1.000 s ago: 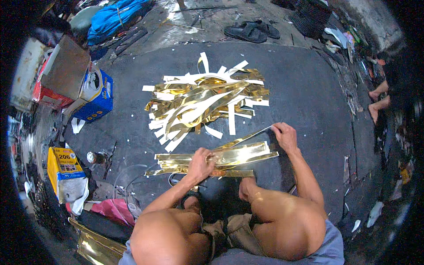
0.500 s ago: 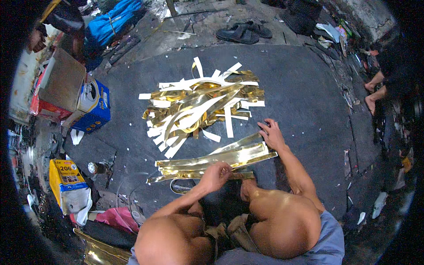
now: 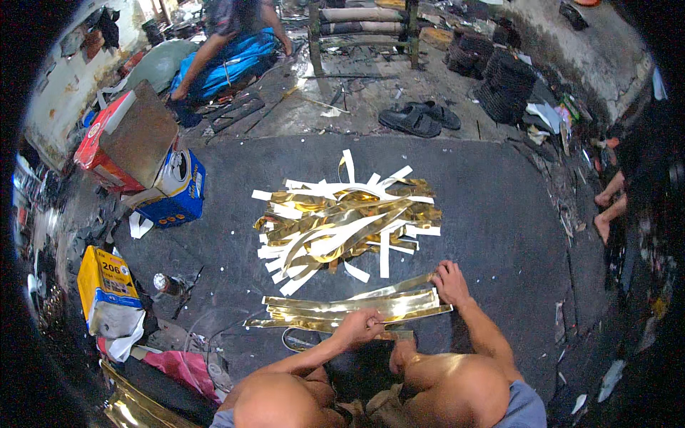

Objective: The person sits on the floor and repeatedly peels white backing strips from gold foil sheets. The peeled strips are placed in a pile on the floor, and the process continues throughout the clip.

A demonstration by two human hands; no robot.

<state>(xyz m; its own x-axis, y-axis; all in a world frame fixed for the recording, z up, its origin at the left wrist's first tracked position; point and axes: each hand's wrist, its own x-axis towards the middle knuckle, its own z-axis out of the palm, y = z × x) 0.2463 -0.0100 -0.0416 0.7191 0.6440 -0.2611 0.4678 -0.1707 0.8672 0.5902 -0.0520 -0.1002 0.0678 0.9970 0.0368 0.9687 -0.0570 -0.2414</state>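
Flat metallic gold strips (image 3: pixel 357 312) lie side by side on the dark mat in front of my knees. My left hand (image 3: pixel 359 328) rests over their near edge with its fingers pinched together; what is between the fingertips is too small to make out. At the right ends, my right hand (image 3: pixel 452 283) has its fingers closed on the tip of a narrow gold strip (image 3: pixel 399 287), which slants away from the others. Beyond them lies a tangled heap of gold strips with white backs (image 3: pixel 349 221). A looped strip (image 3: pixel 296 341) lies left of my feet.
Cartons, one red (image 3: pixel 107 150) and one blue (image 3: pixel 182 196), stand at the left, with a yellow packet (image 3: pixel 107 285) nearer me. Black sandals (image 3: pixel 417 120) lie past the mat. A person (image 3: pixel 239 28) bends over a blue bundle (image 3: pixel 232 68); another person's feet (image 3: pixel 606 214) show at right.
The view has tilted up, bringing a person and a rack into sight at the back. My right hand's fingers have drawn together at the strip's end. My left hand stays over the strips.
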